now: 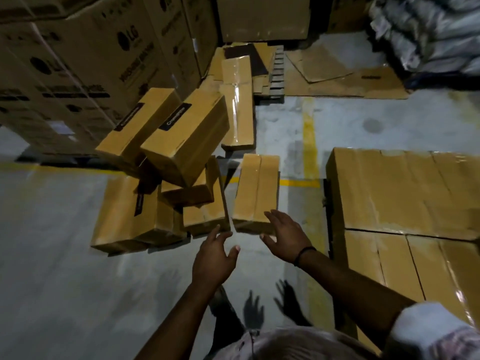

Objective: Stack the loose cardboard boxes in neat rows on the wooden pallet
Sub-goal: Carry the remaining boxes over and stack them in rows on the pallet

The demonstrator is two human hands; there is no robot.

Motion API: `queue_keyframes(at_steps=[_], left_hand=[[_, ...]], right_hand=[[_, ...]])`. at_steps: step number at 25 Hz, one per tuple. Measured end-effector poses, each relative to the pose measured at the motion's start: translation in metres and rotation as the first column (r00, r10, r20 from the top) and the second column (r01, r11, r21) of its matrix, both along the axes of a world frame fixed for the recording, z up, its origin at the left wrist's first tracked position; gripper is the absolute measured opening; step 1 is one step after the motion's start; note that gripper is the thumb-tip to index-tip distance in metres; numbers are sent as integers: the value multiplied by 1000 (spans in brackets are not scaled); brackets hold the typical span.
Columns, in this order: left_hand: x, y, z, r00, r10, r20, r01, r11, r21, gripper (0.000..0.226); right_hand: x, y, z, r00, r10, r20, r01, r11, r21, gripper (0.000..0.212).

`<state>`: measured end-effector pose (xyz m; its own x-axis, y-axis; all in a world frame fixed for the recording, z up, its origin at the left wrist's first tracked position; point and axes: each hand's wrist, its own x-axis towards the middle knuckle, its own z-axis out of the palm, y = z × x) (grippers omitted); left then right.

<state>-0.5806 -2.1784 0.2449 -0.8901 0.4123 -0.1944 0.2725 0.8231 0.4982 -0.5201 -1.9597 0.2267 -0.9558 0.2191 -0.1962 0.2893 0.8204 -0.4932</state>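
Observation:
A jumble of several long tan cardboard boxes lies on the concrete floor ahead of me. The nearest loose box [255, 193] lies lengthwise, its near end just beyond my fingertips. My left hand [214, 258] is open, fingers spread, reaching toward the gap between that box and its left neighbour [205, 216]. My right hand [284, 237] is open too, hovering over the box's near right corner; whether it touches is unclear. Neither hand holds anything. To the right, a neat layer of stacked boxes [405, 198] hides the pallet beneath; only a dark edge [328, 219] shows.
Two labelled boxes [187, 136] lean tilted on top of the pile. Tall printed cartons [78, 68] stand stacked at the back left. Flattened cardboard sheets [345, 76] and another pallet [276, 74] lie at the back. Wrapped dark bundles [436, 32] fill the top right. Yellow floor lines [309, 131] cross the concrete.

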Motion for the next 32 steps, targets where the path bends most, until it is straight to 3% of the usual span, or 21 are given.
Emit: queue_keyframes(at_steps=[8, 12, 16, 23, 26, 29, 32], left_hand=[[-183, 7, -12, 972, -231, 34, 229, 972, 53, 46], [-253, 24, -31, 953, -294, 78, 294, 956, 6, 48], [-307, 59, -68, 927, -325, 189, 331, 944, -2, 48], [-402, 168, -200, 934, -101, 342, 163, 974, -159, 46], [-444, 226, -299, 937, -12, 348, 91, 973, -211, 51], [-489, 272, -408, 933, -53, 355, 144, 962, -233, 63], [-522, 308, -508, 927, -35, 372, 157, 940, -303, 83]], right_hand=[[-158, -9, -5, 988, -153, 5, 153, 988, 28, 71], [-205, 6, -17, 961, -275, 21, 275, 961, 13, 70], [-239, 43, -52, 931, -336, 142, 339, 941, 2, 70], [-349, 165, -216, 871, -280, 405, 307, 952, -3, 75], [-403, 217, -318, 860, -226, 457, 251, 968, 6, 75], [-442, 243, -420, 837, -187, 514, 217, 976, 2, 77], [-463, 256, -507, 817, -211, 537, 225, 974, 41, 95]])
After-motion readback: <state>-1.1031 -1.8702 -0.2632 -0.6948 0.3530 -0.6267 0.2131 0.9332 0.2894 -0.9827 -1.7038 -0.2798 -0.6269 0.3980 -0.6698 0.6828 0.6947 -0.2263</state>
